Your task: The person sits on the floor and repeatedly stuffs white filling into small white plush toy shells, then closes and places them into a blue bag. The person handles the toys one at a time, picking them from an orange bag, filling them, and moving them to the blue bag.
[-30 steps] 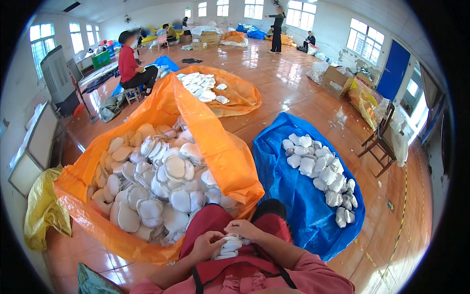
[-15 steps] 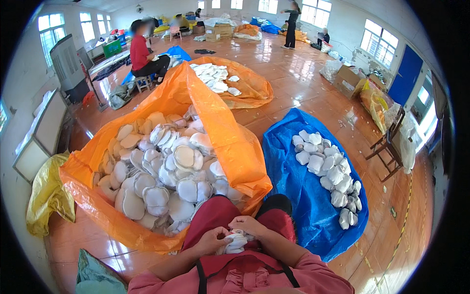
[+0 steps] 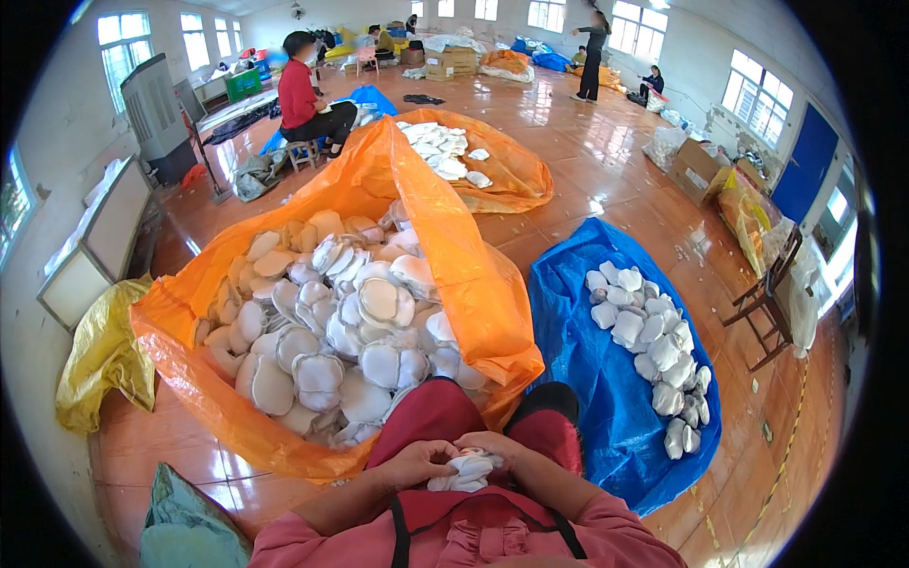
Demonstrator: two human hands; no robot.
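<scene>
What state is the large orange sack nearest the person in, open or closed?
Open: the orange sack gapes at the top, its sides spread around a heap of white pads plainly visible inside.

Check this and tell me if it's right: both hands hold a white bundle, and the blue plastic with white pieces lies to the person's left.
Wrong side: the blue plastic with white pieces lies to the person's right, as the head view shows. Left hand and right hand do hold a white bundle.

On my remote view I see a soft white bundle (image 3: 462, 473), crumpled and layered. It sits between my left hand (image 3: 422, 464) and right hand (image 3: 492, 449), partly hidden by them.
</scene>
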